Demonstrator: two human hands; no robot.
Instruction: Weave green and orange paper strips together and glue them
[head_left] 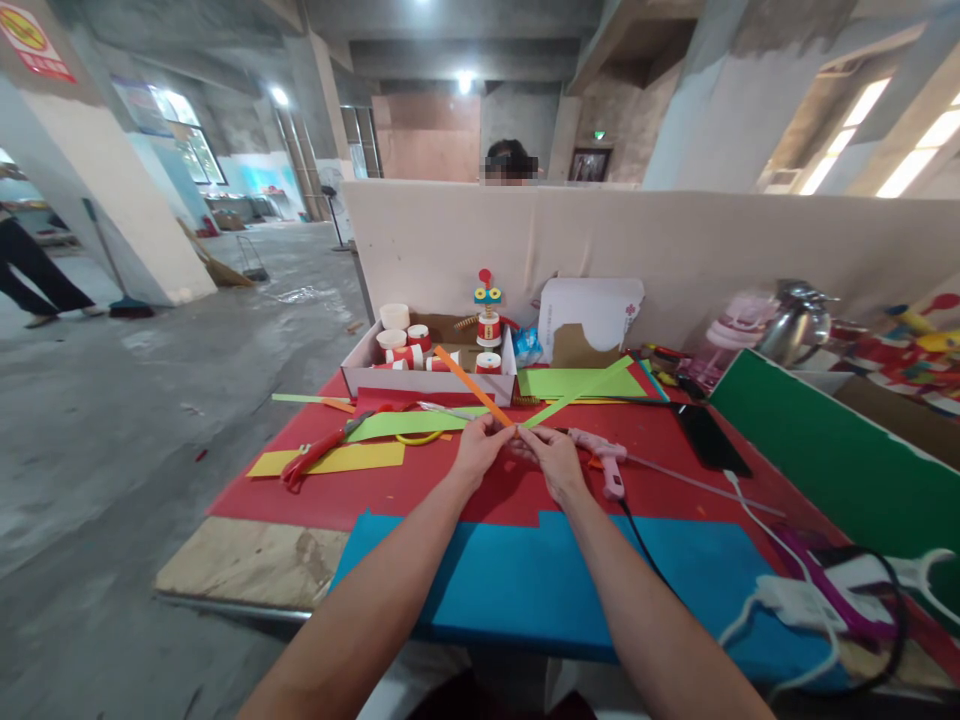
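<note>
Over the red table covering [442,490], my left hand [482,452] pinches the lower end of an orange paper strip [469,382], which slants up to the left. My right hand [553,458] is closed on the lower end of a light green paper strip [581,390], slanting up to the right. The two strips meet in a V at my fingertips, where the joint is partly hidden. Just right of my right hand lies a pink glue gun [606,458] with a black cord. Red-handled pliers [319,452] rest on yellow and green paper strips to the left.
A white box [427,381] of paper cups and a cup figure [488,325] stands at the back. A phone [709,438], green board [825,450] and power strip [806,603] are at right. Blue sheets [480,580] cover the front edge. Behind the partition [637,225] sits a person.
</note>
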